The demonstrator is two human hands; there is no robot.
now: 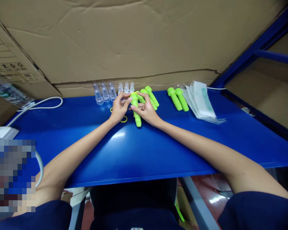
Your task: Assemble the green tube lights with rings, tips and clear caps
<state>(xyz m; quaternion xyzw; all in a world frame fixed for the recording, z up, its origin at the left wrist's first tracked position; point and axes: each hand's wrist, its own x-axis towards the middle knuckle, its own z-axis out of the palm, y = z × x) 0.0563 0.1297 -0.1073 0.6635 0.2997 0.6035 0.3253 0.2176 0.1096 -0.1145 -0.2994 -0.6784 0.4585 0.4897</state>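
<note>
My left hand (pixel 118 108) and my right hand (pixel 146 110) meet over the middle of the blue table (pixel 139 150). Together they hold a bright green ribbed plastic piece (pixel 136 110), which stands tilted with its lower end near the table. Both hands pinch its top, where a thin yellow rubber band seems to sit. Another yellow rubber band (pixel 124 119) lies on the table by my left hand. More green pieces (pixel 150 95) lie just behind my right hand.
Several small clear vials (pixel 105 92) stand in rows at the back. Two green pieces (pixel 178 99) lie to the right, next to a stack of sealed white packets (pixel 201 100). A white cable (pixel 45 103) and a device sit left. Cardboard forms the back wall.
</note>
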